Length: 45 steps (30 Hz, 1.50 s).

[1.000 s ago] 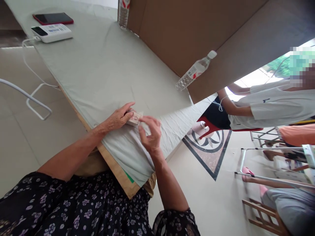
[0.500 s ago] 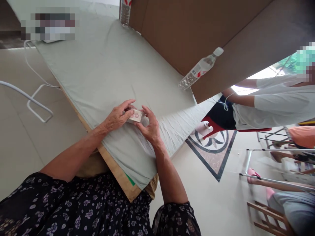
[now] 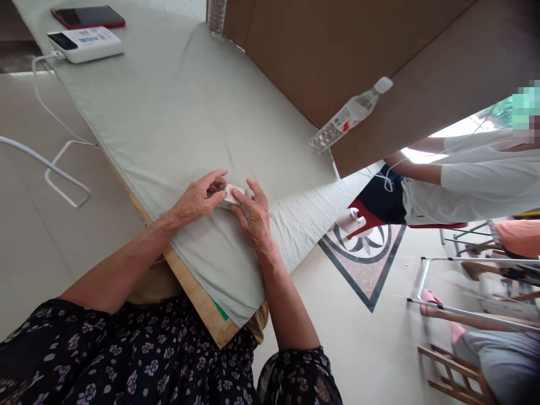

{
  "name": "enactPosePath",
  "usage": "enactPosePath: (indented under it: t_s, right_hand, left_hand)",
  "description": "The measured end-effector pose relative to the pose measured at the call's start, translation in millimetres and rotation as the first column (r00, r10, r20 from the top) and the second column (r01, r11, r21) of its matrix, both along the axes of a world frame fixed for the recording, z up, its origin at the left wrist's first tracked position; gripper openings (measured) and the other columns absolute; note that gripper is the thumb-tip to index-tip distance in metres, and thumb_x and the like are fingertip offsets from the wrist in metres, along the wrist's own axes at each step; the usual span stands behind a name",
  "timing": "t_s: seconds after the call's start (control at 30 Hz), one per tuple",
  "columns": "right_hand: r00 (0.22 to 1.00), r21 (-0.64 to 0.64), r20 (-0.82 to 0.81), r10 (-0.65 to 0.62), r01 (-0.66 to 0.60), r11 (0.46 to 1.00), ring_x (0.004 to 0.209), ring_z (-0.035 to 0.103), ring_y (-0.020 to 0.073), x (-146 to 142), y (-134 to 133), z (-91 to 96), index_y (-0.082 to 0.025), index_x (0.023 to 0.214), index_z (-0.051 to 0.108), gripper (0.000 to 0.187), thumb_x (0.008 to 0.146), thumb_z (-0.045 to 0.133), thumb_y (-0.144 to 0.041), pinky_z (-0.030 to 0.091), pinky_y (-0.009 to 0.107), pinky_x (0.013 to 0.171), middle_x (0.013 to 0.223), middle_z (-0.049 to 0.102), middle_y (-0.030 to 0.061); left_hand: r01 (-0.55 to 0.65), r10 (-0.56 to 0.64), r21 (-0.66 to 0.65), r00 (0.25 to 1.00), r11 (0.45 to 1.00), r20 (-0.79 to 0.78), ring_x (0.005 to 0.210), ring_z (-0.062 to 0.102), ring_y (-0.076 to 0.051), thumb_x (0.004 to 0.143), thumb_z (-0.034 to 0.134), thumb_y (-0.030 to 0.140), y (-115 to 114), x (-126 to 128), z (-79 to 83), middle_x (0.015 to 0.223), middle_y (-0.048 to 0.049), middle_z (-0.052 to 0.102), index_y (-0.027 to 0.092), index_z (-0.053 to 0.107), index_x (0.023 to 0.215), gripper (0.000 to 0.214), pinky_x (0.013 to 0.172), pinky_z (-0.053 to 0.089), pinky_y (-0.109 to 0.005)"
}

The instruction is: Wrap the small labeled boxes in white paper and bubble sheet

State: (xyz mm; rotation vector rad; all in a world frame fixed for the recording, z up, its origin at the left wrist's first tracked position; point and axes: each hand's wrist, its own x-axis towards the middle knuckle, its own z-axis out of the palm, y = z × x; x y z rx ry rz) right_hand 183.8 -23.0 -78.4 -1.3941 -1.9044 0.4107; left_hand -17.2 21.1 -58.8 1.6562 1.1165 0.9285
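A small pale box (image 3: 230,195) with reddish print on its upper face sits between my two hands, low over the cloth-covered table (image 3: 169,112). My left hand (image 3: 201,194) is closed round its left end, thumb at the near side and fingers curled behind. My right hand (image 3: 253,212) grips the right end, with a finger lying on the printed top and the others bent close by. Fingers hide part of the box, and whether it rests on the cloth I cannot tell.
A large brown cardboard panel (image 3: 295,56) stands at the back right, a clear bottle (image 3: 348,118) leaning before it. Another bottle (image 3: 216,17) stands farther back. A phone (image 3: 90,17) and a white cabled device (image 3: 88,45) lie far left. A person in a white shirt (image 3: 472,174) sits at right.
My right hand has closed in, and one of its fingers now lies on the printed top. My left thumb has slid off the print toward the left end. The view has shifted slightly.
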Motion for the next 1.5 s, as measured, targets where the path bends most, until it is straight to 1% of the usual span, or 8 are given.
enactPosePath:
  t_s: [0.1, 0.3, 0.6, 0.87, 1.07, 1.23, 1.37, 1.5]
  right_hand:
    - [1.000, 0.040, -0.001, 0.010, -0.009, 0.999, 0.147, 0.049, 0.0340, 0, -1, -0.3, -0.034, 0.132, 0.069, 0.036, 0.097, 0.067, -0.038, 0.042, 0.060, 0.119, 0.161, 0.049, 0.0105]
    - [0.946, -0.056, -0.295, -0.131, 0.120, 0.991, 0.146, 0.050, 0.0331, 15, -6, 3.9, -0.035, 0.159, 0.036, 0.080, 0.091, 0.070, -0.060, 0.048, 0.056, 0.112, 0.165, 0.042, 0.0142]
    - [0.950, -0.144, -0.312, -0.023, -0.023, 0.989, 0.150, 0.046, 0.0350, 11, 6, -9.9, -0.027, 0.164, 0.027, 0.107, 0.080, 0.081, -0.064, 0.039, 0.058, 0.121, 0.166, 0.042, 0.0192]
    - [0.946, -0.114, -0.321, -0.046, 0.010, 0.993, 0.120, 0.068, 0.0281, 4, 12, -17.8, -0.029, 0.153, 0.048, 0.081, 0.082, 0.079, -0.050, 0.049, 0.050, 0.111, 0.130, 0.072, 0.0094]
    - [0.968, -0.084, -0.251, -0.026, 0.005, 0.996, 0.123, 0.068, 0.0303, -1, 4, -14.2, -0.029, 0.152, 0.049, 0.075, 0.086, 0.076, -0.053, 0.049, 0.055, 0.112, 0.137, 0.070, 0.0116]
    - [0.973, -0.001, -0.225, -0.045, 0.046, 0.999, 0.144, 0.054, 0.0304, 2, -8, -5.2, -0.030, 0.148, 0.054, 0.060, 0.094, 0.069, -0.052, 0.044, 0.055, 0.120, 0.156, 0.057, 0.0120]
    - [0.978, 0.142, -0.194, -0.082, 0.110, 0.984, 0.131, 0.062, 0.0251, 5, -12, 6.7, -0.030, 0.122, 0.073, 0.024, 0.103, 0.060, -0.039, 0.047, 0.050, 0.114, 0.135, 0.069, 0.0087]
    - [0.997, 0.233, 0.056, -0.059, 0.044, 0.972, 0.120, 0.064, 0.0243, 4, -4, 24.4, -0.030, 0.108, 0.078, 0.016, 0.103, 0.063, -0.033, 0.048, 0.046, 0.104, 0.125, 0.073, 0.0070]
  left_hand:
    - [-0.012, 0.012, 0.000, 1.000, 1.000, -0.007, 0.106, 0.068, -0.025, 0.086, 0.064, 0.041, 1, 0, -0.3, 0.129, -0.0142, 0.070, 0.016, 0.056, 0.147, 0.066, 0.094, 0.056, -0.041]
    - [-0.057, 0.053, 0.069, 0.997, 0.996, 0.050, 0.132, 0.059, -0.032, 0.082, 0.066, 0.041, 3, -8, -0.8, 0.142, -0.0170, 0.064, 0.017, 0.053, 0.149, 0.072, 0.110, 0.049, -0.051]
    - [0.143, -0.134, 0.130, 0.988, 0.981, -0.079, 0.149, 0.045, -0.038, 0.075, 0.067, 0.032, 3, -7, -11.7, 0.162, -0.0200, 0.046, 0.018, 0.030, 0.165, 0.098, 0.121, 0.040, -0.056]
    - [0.092, -0.075, 0.243, 0.994, 0.966, -0.079, 0.110, 0.068, -0.023, 0.075, 0.064, 0.028, 6, -1, -17.3, 0.126, -0.0106, 0.069, 0.015, 0.036, 0.161, 0.092, 0.101, 0.055, -0.039]
    - [0.092, -0.052, 0.299, 0.989, 0.950, -0.141, 0.119, 0.065, -0.027, 0.074, 0.064, 0.026, 2, -4, -19.6, 0.132, -0.0125, 0.068, 0.017, 0.042, 0.158, 0.088, 0.108, 0.052, -0.045]
    - [0.117, -0.082, 0.249, 0.985, 0.961, -0.149, 0.136, 0.058, -0.032, 0.075, 0.064, 0.029, 1, -9, -17.6, 0.151, -0.0174, 0.058, 0.017, 0.034, 0.163, 0.093, 0.115, 0.047, -0.049]
    - [0.128, -0.096, 0.216, 0.984, 0.968, -0.151, 0.134, 0.060, -0.030, 0.075, 0.064, 0.031, -1, -7, -14.7, 0.148, -0.0157, 0.060, 0.017, 0.034, 0.163, 0.095, 0.116, 0.047, -0.047]
    - [0.112, -0.074, 0.220, 0.982, 0.969, -0.174, 0.130, 0.062, -0.030, 0.075, 0.063, 0.030, -1, -4, -13.9, 0.143, -0.0163, 0.063, 0.013, 0.035, 0.162, 0.094, 0.115, 0.048, -0.047]
